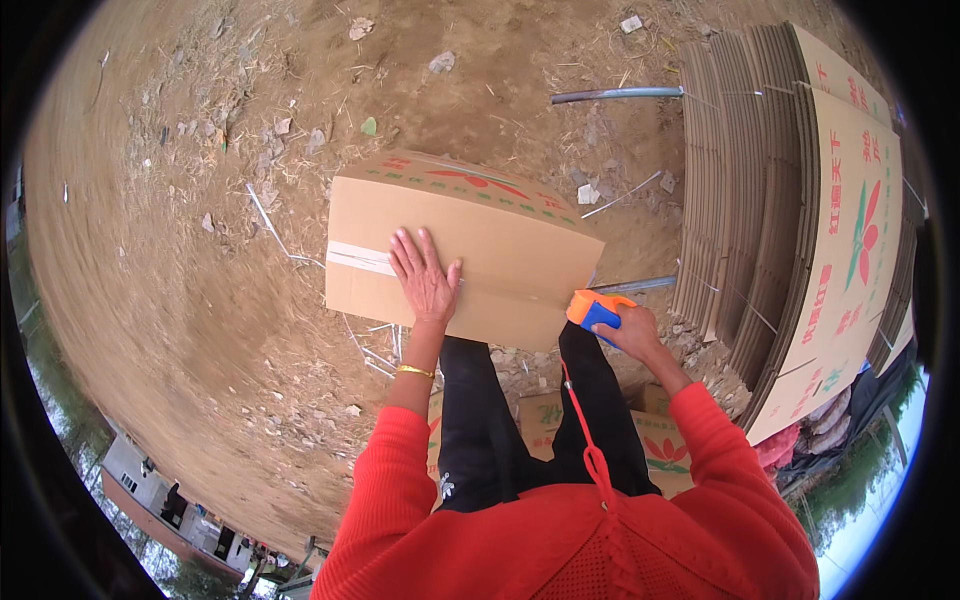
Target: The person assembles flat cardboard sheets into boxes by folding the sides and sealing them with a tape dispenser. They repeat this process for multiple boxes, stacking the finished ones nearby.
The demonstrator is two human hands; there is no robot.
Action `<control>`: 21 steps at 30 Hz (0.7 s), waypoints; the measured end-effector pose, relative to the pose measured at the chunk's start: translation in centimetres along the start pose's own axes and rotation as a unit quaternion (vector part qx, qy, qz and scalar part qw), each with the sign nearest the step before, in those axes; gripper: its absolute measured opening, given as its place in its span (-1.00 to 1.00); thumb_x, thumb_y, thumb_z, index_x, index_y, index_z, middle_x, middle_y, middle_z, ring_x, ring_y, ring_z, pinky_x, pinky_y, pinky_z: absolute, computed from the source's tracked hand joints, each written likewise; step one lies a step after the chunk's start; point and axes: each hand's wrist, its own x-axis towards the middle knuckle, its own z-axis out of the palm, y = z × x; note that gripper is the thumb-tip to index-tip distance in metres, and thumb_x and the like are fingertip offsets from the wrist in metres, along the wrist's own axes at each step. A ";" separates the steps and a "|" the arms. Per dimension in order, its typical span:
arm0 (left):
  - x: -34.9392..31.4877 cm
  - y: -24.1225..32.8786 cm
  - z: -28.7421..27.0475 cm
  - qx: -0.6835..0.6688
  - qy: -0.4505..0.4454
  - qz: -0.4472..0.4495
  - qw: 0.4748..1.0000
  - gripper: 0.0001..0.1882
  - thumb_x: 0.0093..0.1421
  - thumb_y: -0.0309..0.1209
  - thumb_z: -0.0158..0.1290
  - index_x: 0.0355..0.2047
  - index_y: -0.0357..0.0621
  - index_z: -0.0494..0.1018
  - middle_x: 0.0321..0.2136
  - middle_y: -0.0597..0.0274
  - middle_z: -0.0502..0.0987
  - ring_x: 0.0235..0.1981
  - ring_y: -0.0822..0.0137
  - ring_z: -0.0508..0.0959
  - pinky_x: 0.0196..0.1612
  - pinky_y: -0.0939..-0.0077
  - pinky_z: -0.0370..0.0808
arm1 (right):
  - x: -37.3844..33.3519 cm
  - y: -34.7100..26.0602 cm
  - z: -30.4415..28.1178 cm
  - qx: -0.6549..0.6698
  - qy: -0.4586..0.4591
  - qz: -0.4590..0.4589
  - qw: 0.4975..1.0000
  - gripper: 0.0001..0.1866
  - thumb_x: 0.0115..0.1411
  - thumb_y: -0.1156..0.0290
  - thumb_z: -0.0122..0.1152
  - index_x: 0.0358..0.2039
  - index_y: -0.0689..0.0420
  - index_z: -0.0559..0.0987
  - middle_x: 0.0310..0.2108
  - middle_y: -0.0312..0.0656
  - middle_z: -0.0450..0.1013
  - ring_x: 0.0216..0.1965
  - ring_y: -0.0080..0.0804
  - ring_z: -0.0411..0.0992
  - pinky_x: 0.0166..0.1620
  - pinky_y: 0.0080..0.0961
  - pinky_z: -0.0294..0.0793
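Note:
A brown cardboard box stands in front of my knees, its closed face turned toward me and its printed side facing away. Pale tape runs along the seam at the left end of that face. My left hand lies flat on the box beside the tape, fingers stretched out and holding nothing. In my right hand is an orange and blue tape dispenser, close to the lower right corner of the box. Whether the dispenser touches the cardboard is hard to see.
Tall stacks of flattened cartons rise at the right, near a metal bar. More printed boxes sit behind my legs. Bare soil carries dry leaves, straw and white strapping. Far off at lower left is a building.

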 end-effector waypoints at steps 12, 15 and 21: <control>3.9 4.5 -0.1 0.052 -0.018 0.081 0.995 -0.15 0.13 0.03 -0.11 0.33 -0.13 -0.05 0.34 -0.15 -0.17 0.36 -0.12 -0.20 0.34 -0.05 -0.33 | 3.4 -4.5 -2.7 0.100 -0.005 -0.073 0.992 -0.45 -0.09 -0.04 0.28 -0.41 0.28 0.50 -0.48 0.07 0.47 -0.39 0.04 0.47 -0.27 -0.12 0.43; 3.6 4.1 0.6 0.079 -0.001 0.088 0.993 -0.16 0.16 0.04 -0.16 0.33 -0.18 -0.06 0.34 -0.16 -0.16 0.36 -0.14 -0.20 0.34 -0.04 -0.33 | 4.0 -2.3 -1.1 0.157 0.033 -0.120 0.980 -0.43 -0.11 -0.04 0.33 -0.42 0.28 0.48 -0.46 0.08 0.45 -0.36 0.03 0.46 -0.25 -0.14 0.41; 2.4 4.5 1.9 0.078 0.013 0.104 0.991 -0.16 0.21 0.09 -0.29 0.33 -0.23 -0.09 0.34 -0.19 -0.18 0.36 -0.15 -0.21 0.33 -0.03 -0.33 | 7.3 4.1 4.9 0.223 -0.012 -0.223 0.949 -0.40 -0.16 -0.08 0.36 -0.47 0.28 0.47 -0.56 0.03 0.37 -0.40 0.01 0.40 -0.25 -0.19 0.37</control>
